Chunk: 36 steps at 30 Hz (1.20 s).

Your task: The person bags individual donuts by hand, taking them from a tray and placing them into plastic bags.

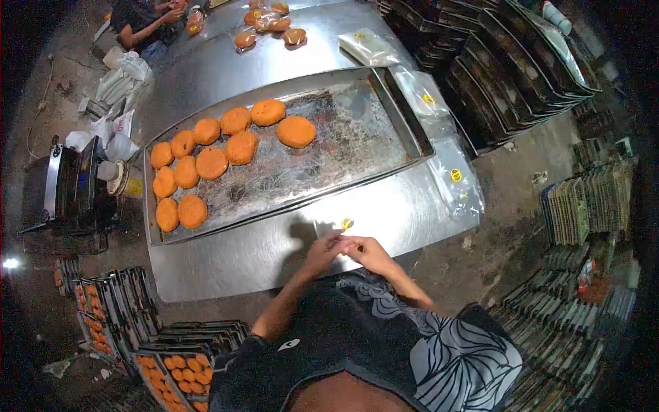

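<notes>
My left hand (322,254) and my right hand (371,254) meet in front of my body, above the near edge of the steel table. The fingers of both are closed at the edge of a clear plastic bag (331,226) that carries a small yellow sticker. The bag is see-through, so its outline is hard to make out. Beyond it lies a metal baking tray (288,199) with several round orange-brown buns (296,131), most of them grouped at its left side. My fingertips partly hide each other.
Flat clear bags with yellow stickers (453,175) lie along the table's right side. Bagged buns (295,37) sit at the far end, near another person (141,24). Stacked dark trays (508,75) stand at right; racks of bun-filled trays (185,374) stand lower left.
</notes>
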Tool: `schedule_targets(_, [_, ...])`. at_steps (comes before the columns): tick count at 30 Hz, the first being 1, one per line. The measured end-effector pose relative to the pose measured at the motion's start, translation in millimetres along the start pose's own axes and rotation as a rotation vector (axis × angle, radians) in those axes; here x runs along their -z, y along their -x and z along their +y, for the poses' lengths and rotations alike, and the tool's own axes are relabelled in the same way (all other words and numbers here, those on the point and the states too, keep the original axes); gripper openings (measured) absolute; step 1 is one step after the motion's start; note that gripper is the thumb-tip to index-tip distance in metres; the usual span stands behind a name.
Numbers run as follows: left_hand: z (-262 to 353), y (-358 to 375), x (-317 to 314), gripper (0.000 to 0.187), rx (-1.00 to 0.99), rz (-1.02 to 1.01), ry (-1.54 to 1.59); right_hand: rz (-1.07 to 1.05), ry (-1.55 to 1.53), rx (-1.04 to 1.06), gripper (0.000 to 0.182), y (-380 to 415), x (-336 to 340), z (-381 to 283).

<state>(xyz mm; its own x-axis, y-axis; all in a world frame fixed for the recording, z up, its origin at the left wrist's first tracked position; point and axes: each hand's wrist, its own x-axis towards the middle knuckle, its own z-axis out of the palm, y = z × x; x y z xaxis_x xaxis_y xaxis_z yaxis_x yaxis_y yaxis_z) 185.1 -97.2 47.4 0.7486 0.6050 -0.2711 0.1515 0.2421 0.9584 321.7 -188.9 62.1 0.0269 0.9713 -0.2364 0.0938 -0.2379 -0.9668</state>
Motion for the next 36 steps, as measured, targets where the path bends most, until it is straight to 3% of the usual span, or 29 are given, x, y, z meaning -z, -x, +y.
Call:
schedule_targets(2, [6.2, -5.3, 0.3, 0.027, 0.168, 0.003, 0.053, 0.125, 0.193, -0.084, 0.024, 9.4, 4.7, -8.7])
schedule_targets(4, [7.0, -9.0, -5.7, 0.025, 0.182, 0.043, -0.377, 0.329, 0.566, -0.062, 0.022, 25.4, -1.8, -9.3])
schedule_targets(5, [6.9, -7.1, -7.7, 0.022, 0.150, -0.102, -0.308, 0.428, 0.601, 0.069, 0.021, 26.0, -7.8, -5.9])
schedule_targets(6, [5.8, -5.4, -11.8, 0.022, 0.153, -0.101, -0.297, 0.422, 0.607, 0.062, 0.021, 26.1, -10.2, -3.7])
schedule_targets(8, [5.5, -4.6, -19.2, 0.017, -0.116, 0.206, -0.138, 0.363, -0.036, -0.405, 0.030, 13.7, -14.7, -15.7])
schedule_targets(9, [14.8, -6.2, -18.1, 0.010, -0.316, 0.336, -0.266, 0.151, -0.170, -0.469, 0.039, 3.5, -5.2, -28.2])
schedule_targets(10, [23.5, -2.4, -23.4, 0.007, -0.331, 0.347, -0.046, 0.146, -0.892, -0.417, 0.038, -22.9, -0.6, 7.5])
schedule_targets(11, [33.0, 0.3, -19.0, 0.008, -0.479, 0.289, -0.231, -0.150, -1.718, -0.603, 0.040, -26.8, 15.9, -47.7])
schedule_targets(12, [37.1, 2.6, -15.5, 0.008, -0.623, 0.227, -0.415, -0.047, -1.136, -0.221, 0.043, -35.5, 18.6, -56.0])
schedule_targets(13, [9.3, -12.8, -19.2, 0.011, -0.689, 0.375, -0.043, 0.208, -1.045, -0.213, 0.045, -56.5, 15.7, -72.3])
schedule_targets(14, [-5.9, -22.7, -8.6, 0.015, -0.724, 0.742, -0.364, 0.280, -1.179, 0.028, 0.047, -77.8, 3.9, -74.6])
schedule_targets(16, [54.6, -36.4, 11.9, 0.021, -0.244, 0.836, 0.890, 0.063, -1.470, 0.113, 0.045, -90.7, -18.3, -98.1])
schedule_targets(17, [49.2, -34.9, 40.3, 0.021, -0.248, 0.846, 0.889, -0.048, -1.416, -0.070, 0.043, -97.7, -32.0, -83.9])
schedule_targets(18, [34.8, -27.4, 81.9, 0.023, -0.139, 0.293, 1.135, -0.156, -1.354, -0.255, 0.042, -103.5, -47.1, -67.0])
schedule_targets(19, [25.1, -22.2, 109.5, 0.025, -0.028, -0.285, 1.316, -0.232, -1.282, -0.297, 0.040, -115.1, -57.6, -68.3])
schedule_targets(20, [23.0, -21.2, 121.1, 0.025, -0.036, -0.275, 1.311, -0.287, -0.826, -0.189, 0.044, -136.5, -49.7, -60.5])
schedule_targets(21, [21.5, -18.4, 131.1, 0.025, -0.174, 0.250, 1.218, -0.326, -0.374, -0.077, 0.048, -161.9, -34.9, -55.9])
schedule_targets(22, [20.6, -14.9, 141.3, 0.026, -0.305, 0.762, 1.069, -0.096, 0.012, 0.016, 0.064, -180.1, -19.8, -83.4])
schedule_targets(23, [25.9, -11.8, 152.5, 0.026, -0.308, 0.771, 1.066, 0.284, 0.593, 0.192, 0.072, -206.9, -7.4, -91.2])
schedule_targets(24, [38.6, -5.3, 161.3, 0.024, -0.360, 0.828, 1.061, 0.693, 1.295, 0.145, 0.072, -239.7, -6.1, -72.7])
schedule_targets(26, [73.7, 11.7, 162.1, 0.022, -0.346, 0.925, 1.112, 0.565, 1.271, 0.303, 0.072, -298.9, 27.1, -13.4])
schedule_targets(27, [67.7, 16.7, 171.3, 0.021, -0.384, 0.906, 1.160, 0.547, 1.260, 0.296, 0.072, -295.4, 22.6, -20.8])
schedule_targets(29, [67.3, 21.0, 190.6, 0.021, -0.513, 0.887, 1.184, 0.372, 0.444, -0.013, 0.063, -288.8, 13.4, -46.4])
schedule_targets(32, [74.1, 17.3, 193.2, 0.028, -0.556, 0.956, 1.232, 0.531, 0.720, 0.544, 0.052, -186.5, -55.0, -86.4])
schedule_targets(33, [78.8, 11.4, 179.6, 0.030, -0.517, 0.939, 1.243, 0.434, 0.814, 0.618, 0.051, -165.6, -66.8, -97.5])
schedule_targets(34, [81.6, 4.5, 165.9, 0.033, -0.476, 0.916, 1.255, 0.417, 0.737, 0.487, 0.051, -175.0, -78.6, -69.6])
schedule_targets(35, [72.6, -0.1, 154.5, 0.045, -0.511, 0.820, 0.874, 0.463, 0.871, 0.870, 0.050, -151.6, -76.1, -108.1])
schedule_targets(36, [76.6, -6.9, 141.9, 0.045, -0.500, 0.792, 0.880, 0.487, 0.886, 0.855, 0.050, -148.0, -72.1, -110.3])
